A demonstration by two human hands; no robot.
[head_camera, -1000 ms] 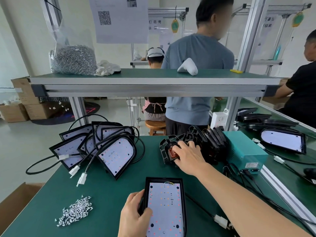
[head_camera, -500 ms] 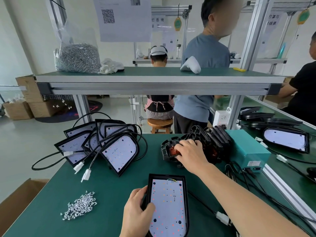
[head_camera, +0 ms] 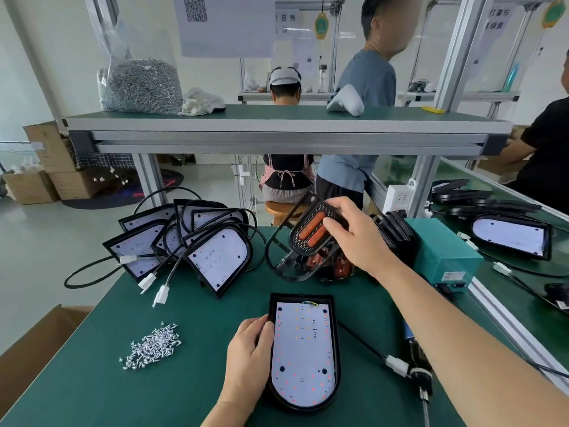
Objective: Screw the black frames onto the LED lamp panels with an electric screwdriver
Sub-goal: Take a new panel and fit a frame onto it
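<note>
An LED lamp panel (head_camera: 303, 349), white board in a black housing, lies flat on the green table in front of me. My left hand (head_camera: 249, 359) holds its left edge, thumb on the board. My right hand (head_camera: 357, 238) grips a black frame (head_camera: 303, 238) with orange-red inserts and holds it tilted above the table, just off a stack of more black frames (head_camera: 391, 232). The electric screwdriver (head_camera: 418, 368) lies on the table under my right forearm. A pile of small silver screws (head_camera: 152, 346) sits at the left.
Several lamp panels with cables (head_camera: 184, 241) lean together at the back left. A teal power box (head_camera: 443, 254) stands at the right. A shelf (head_camera: 277, 124) with a bag of screws (head_camera: 138, 84) crosses overhead. People stand and sit beyond the table.
My right hand has lifted one black frame up out of the stack and turned it face-up. My left hand stays on the panel's edge.
</note>
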